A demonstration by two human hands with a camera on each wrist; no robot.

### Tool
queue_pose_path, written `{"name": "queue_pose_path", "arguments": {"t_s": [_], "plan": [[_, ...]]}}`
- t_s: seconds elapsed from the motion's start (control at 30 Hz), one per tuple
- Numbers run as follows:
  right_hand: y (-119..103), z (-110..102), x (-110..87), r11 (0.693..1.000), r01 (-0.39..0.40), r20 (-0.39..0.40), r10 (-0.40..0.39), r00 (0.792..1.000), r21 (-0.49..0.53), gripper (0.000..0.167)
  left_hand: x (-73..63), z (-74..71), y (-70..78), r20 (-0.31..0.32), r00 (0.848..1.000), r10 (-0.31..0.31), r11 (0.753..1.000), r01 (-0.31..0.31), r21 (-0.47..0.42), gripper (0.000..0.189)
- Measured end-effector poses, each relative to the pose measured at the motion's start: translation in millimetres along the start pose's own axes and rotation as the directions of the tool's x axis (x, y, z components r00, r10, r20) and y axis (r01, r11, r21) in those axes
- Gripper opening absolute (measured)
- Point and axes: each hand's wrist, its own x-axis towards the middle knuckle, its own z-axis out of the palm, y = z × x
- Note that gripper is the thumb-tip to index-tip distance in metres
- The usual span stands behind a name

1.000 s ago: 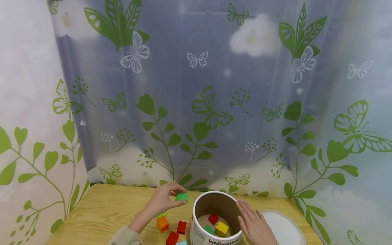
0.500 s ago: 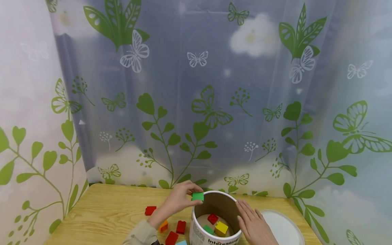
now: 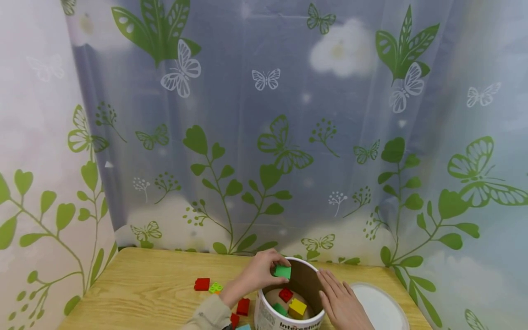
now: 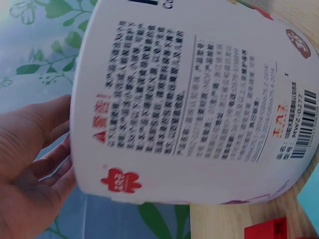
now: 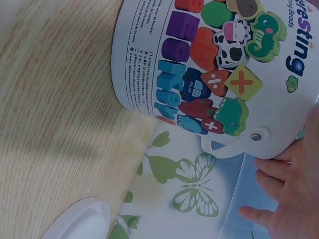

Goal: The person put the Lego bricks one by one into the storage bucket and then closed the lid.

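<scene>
My left hand [image 3: 263, 270] pinches a green building block [image 3: 283, 272] between thumb and fingers, over the mouth of a white bucket [image 3: 264, 316]. In the left wrist view the bucket's printed side hides the block and the fingertips. Inside the bucket lie a red block [image 3: 285, 294], a yellow block [image 3: 297, 308] and another green block [image 3: 280, 309]. Against the bucket's right rim rests my right hand [image 3: 342, 298], fingers straight; the right wrist view shows it beside the bucket's handle [image 5: 239, 144].
Left of the bucket lie a red block [image 3: 202, 284], a lime green block [image 3: 215, 288], another red block [image 3: 243, 306] and a light blue block [image 3: 244, 327]. A white lid [image 3: 383, 307] lies at right on the wooden table [image 3: 136, 288]. Patterned curtain hangs behind.
My left hand has carried the green block rightward from beside the bucket to over its opening, and slightly down into it. The right hand has stayed at the rim.
</scene>
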Motion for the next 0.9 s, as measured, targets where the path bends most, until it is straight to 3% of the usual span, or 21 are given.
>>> {"name": "queue_pose_path", "arguments": {"t_s": [0.63,0.9], "plan": [[-0.4,-0.1,1.6,1.000,-0.012,0.019,0.012,1.000,0.004,0.046,-0.1,14.1,0.1,0.041,0.999,-0.030,0.994,0.025,0.111,0.032],[0.3,1.0,1.1,1.000,-0.005,0.005,0.005,1.000,0.001,0.045,0.8,7.6,-0.7,-0.085,0.996,0.028,1.000,-0.029,-0.009,0.023]]}}
